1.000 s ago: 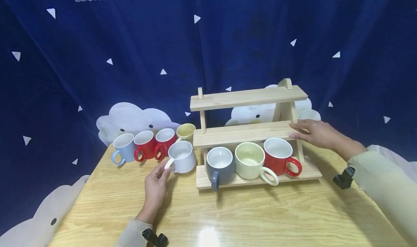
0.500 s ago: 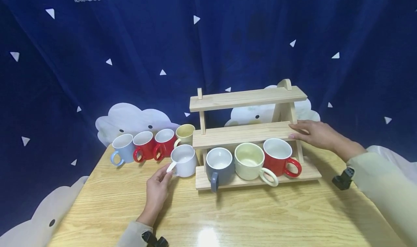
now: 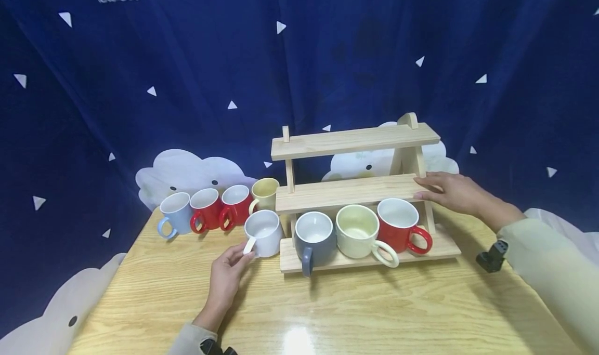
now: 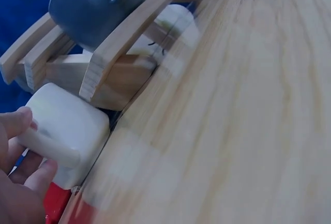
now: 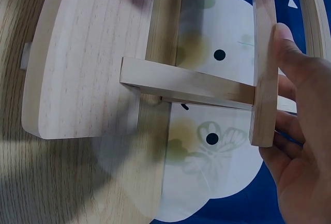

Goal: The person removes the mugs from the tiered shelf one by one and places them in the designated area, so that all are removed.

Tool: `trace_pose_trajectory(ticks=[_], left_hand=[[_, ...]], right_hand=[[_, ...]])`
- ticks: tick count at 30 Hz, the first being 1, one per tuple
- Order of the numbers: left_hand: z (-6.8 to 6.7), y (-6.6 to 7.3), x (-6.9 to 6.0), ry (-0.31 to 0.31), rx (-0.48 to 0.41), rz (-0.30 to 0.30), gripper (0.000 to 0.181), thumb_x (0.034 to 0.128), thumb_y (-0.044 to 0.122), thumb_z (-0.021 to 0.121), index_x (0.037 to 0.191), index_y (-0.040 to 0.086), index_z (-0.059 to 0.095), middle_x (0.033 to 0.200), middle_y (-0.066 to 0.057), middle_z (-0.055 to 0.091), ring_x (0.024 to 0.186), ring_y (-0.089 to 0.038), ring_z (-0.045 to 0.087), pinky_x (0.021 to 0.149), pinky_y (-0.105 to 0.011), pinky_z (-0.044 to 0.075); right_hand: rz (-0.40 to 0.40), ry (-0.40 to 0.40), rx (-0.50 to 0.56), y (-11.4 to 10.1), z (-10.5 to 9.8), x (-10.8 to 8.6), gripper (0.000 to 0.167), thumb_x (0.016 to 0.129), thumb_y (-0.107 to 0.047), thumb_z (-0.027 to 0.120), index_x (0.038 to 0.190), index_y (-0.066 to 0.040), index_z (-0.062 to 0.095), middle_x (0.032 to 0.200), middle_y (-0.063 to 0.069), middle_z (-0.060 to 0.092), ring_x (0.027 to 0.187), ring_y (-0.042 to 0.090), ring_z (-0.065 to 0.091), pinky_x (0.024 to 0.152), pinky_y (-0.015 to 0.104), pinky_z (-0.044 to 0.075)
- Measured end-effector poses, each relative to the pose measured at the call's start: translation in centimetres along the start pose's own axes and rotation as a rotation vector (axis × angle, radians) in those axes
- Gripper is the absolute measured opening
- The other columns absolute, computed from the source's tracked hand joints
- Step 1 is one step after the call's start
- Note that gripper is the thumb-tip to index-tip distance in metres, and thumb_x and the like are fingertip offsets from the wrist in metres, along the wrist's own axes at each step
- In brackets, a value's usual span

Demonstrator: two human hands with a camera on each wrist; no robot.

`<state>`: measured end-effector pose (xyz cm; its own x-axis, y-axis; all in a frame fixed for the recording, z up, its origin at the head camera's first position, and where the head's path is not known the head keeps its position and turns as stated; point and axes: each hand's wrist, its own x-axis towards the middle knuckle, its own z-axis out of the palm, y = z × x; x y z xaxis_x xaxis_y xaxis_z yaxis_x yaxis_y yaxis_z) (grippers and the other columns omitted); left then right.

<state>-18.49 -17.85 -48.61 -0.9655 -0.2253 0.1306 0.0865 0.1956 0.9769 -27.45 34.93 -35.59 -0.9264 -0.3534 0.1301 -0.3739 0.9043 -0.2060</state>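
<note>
My left hand [image 3: 226, 272] pinches the handle of a white mug [image 3: 265, 235], which is upright on the table at the left end of the wooden shelf rack [image 3: 346, 193]. In the left wrist view, thumb and fingers lie on either side of the mug's handle [image 4: 54, 149]. At the rack's right end my right hand [image 3: 451, 191] grips the middle board; its thumb and fingers wrap the board's end [image 5: 265, 115] in the right wrist view. On the bottom board stand a grey-blue mug [image 3: 315, 243], a cream mug [image 3: 356, 235] and a red mug [image 3: 398, 227].
Left of the rack, a light blue mug [image 3: 179, 214], two red mugs [image 3: 212, 212] and a yellow mug [image 3: 265, 191] stand in a row at the back of the wooden table [image 3: 355, 308]. A dark blue curtain [image 3: 196, 74] with clouds hangs behind.
The white mug has shifted slightly towards me and to the right, closer to the rack, with my left hand following on its handle. My right hand stays in place on the board.
</note>
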Motion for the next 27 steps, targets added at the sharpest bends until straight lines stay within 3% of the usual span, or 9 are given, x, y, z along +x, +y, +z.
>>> trace_pose_trajectory(ticks=[9, 19, 27], left_hand=[[-0.2, 0.5, -0.1, -0.04, 0.092, 0.044, 0.033, 0.0855, 0.01, 0.076, 0.117, 0.003, 0.069, 0.103, -0.01, 0.073, 0.094, -0.01, 0.067, 0.08, -0.018, 0.052], [-0.1, 0.7, -0.4, -0.077, 0.076, 0.083, 0.033, 0.0857, 0.005, 0.075, 0.117, -0.001, 0.067, 0.109, -0.014, 0.07, 0.1, -0.019, 0.067, 0.086, -0.024, 0.054], [-0.6, 1.5, -0.4, 0.017, 0.203, 0.213, 0.033, 0.0823, 0.009, 0.08, 0.113, 0.002, 0.069, 0.107, -0.014, 0.069, 0.103, -0.027, 0.064, 0.09, -0.034, 0.054]], right_hand=[[0.001, 0.001, 0.006, 0.0, -0.1, -0.1, 0.062, 0.095, -0.049, 0.059, 0.14, -0.006, 0.053, 0.14, 0.031, 0.046, 0.127, 0.05, 0.043, 0.1, 0.065, 0.036], [0.007, -0.002, 0.004, 0.0, 0.1, 0.0, 0.064, 0.095, -0.051, 0.059, 0.14, -0.006, 0.052, 0.141, 0.032, 0.044, 0.127, 0.051, 0.042, 0.101, 0.066, 0.035], [0.025, -0.01, 0.011, 0.1, 0.2, 0.1, 0.066, 0.094, -0.053, 0.058, 0.141, -0.007, 0.051, 0.142, 0.031, 0.043, 0.129, 0.051, 0.04, 0.102, 0.066, 0.034]])
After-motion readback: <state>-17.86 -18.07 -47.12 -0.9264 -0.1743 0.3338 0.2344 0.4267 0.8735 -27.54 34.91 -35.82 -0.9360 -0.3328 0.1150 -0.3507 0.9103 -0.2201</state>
